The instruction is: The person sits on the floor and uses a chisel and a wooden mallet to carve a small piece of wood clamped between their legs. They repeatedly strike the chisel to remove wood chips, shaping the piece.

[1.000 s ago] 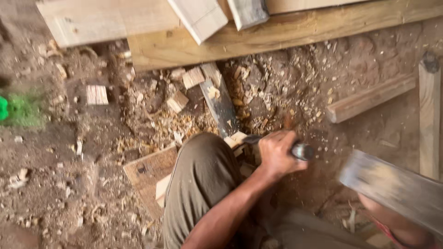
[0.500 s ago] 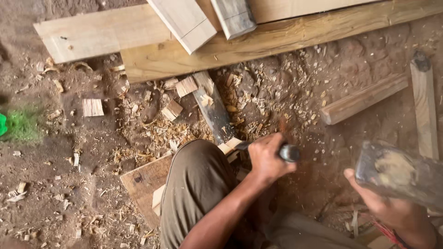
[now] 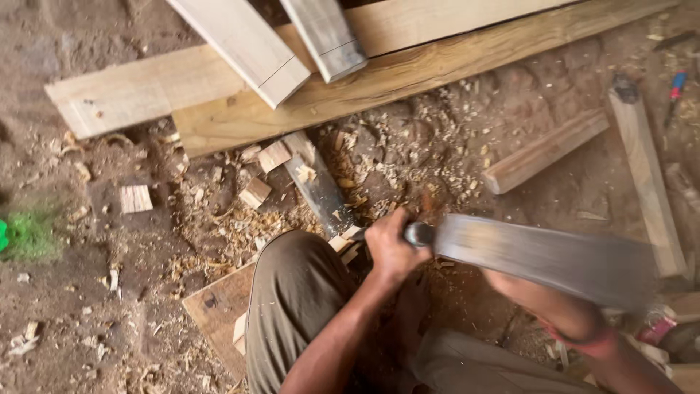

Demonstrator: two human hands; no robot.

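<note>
A green scrap [image 3: 25, 235] lies at the far left edge on the dirt. The left hand [image 3: 390, 248] is wrapped tight around a chisel [image 3: 417, 233], whose round metal end points right, its length running left-right, just right of the bent knee [image 3: 295, 284]. A blurred grey wooden mallet [image 3: 543, 257] meets that end; the right hand is hidden, so its fingers cannot be told.

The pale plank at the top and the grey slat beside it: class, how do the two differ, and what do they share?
The pale plank is light, fresh-looking wood; the grey slat is dull and weathered. The pale plank is broader, the grey slat narrower. The pale plank bears a thin dark line across it near its end; the grey slat has a dark band near its end. Both lie slantwise over the long boards, their squared ends pointing toward the person.
</note>
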